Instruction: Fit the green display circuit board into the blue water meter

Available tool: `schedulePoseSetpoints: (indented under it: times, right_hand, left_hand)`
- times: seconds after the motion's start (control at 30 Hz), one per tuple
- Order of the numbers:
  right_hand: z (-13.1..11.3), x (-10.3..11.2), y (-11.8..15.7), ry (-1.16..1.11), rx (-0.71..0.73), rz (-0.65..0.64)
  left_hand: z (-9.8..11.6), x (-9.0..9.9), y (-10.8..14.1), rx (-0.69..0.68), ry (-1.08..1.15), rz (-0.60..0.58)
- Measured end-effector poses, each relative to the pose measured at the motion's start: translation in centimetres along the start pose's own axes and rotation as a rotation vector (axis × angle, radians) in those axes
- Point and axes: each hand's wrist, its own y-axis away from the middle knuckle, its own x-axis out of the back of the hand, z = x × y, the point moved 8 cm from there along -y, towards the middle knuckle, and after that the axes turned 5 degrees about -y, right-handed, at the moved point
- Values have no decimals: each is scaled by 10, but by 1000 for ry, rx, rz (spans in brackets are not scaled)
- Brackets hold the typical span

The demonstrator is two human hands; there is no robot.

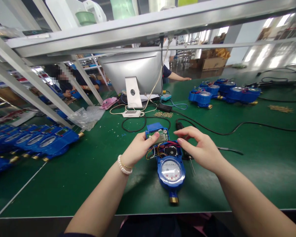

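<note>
The left hand [138,146] has its fingers [155,135] pinched on a small green circuit board [162,136] at the open top of a blue water meter [169,161]. The right hand [199,146] hovers just beside it, fingers [181,141] spread and loosely curled, gripping nothing, over the tangle of coloured wires [160,152] inside the housing. The meter lies flat on the green worktop [88,171], dial up, brass end toward the person (a thin screwdriver [191,166] lies partly under the right hand). Further out, black cables [227,131] snake across the mat. Rows of blue meters [39,143] line the left side, more [222,90] sit far right. Behind stand a silver monitor [135,70], a metal shelf frame [148,24] overhead, and other people working in a bright hall.
</note>
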Motion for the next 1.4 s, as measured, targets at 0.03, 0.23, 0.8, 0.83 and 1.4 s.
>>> schedulePoseSetpoints:
  times: [0.03,0.23,0.8,0.83,1.4]
  right_hand:
    - [-8,2,1,60,73,48]
    - [-23,-27,7,366,330,-92]
    - [-3,-12,32,312,159,179]
    - [-3,-12,33,306,153,176]
    - [-1,-11,33,228,113,165]
  left_hand:
    - [2,-2,-2,-8,-12,-8]
    - [2,-21,-15,-20,-54,-101]
    - [9,-2,47,-186,-477,312]
    - [7,-1,47,-165,-478,312]
    - [-23,-19,40,106,-56,125]
